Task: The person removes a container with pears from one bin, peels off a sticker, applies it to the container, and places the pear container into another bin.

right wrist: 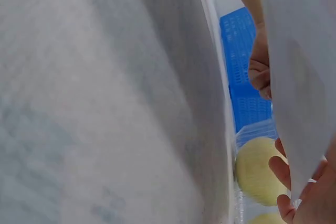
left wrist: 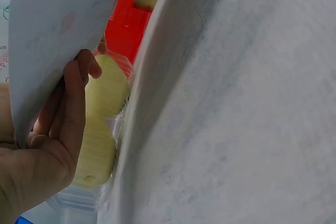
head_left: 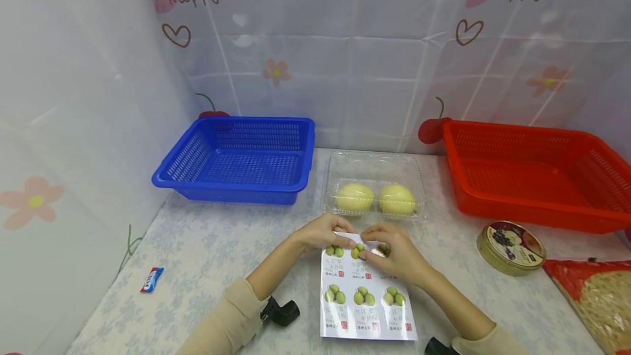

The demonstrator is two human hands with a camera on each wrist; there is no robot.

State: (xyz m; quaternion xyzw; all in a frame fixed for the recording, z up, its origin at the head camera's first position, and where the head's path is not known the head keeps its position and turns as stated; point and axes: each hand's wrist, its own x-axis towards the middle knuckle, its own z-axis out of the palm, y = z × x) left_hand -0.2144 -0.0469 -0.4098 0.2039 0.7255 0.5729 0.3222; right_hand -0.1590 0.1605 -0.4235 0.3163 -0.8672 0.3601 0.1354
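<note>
In the head view, the printed sheet (head_left: 365, 286) lies straight ahead of me, between my hands and spreading from them back toward my body. As I judge it, its long axis runs near to far, so I have it by the far, short end. My left hand (head_left: 326, 232) grips the far left corner, thumb on the printed face; my right hand (head_left: 398, 252) pinches the far end further right, thumb also on top. Neither hand is nearer to the sheet: both are on it, with a narrow gap between them. Just beyond my fingers sits the clear container (head_left: 374, 166) with two pale fruits (head_left: 355, 198) on the counter (head_left: 222, 300).

In the left wrist view, I see the sheet's blank underside and my left fingers curled behind it, so that end is raised off the counter. The fruits show past my fingertips.

In the right wrist view, my right fingers curl at the sheet's edge, and my left hand shows across from them, the blue basket (right wrist: 241, 72) behind it. I cannot tell whether the near edge touches the counter.
</note>
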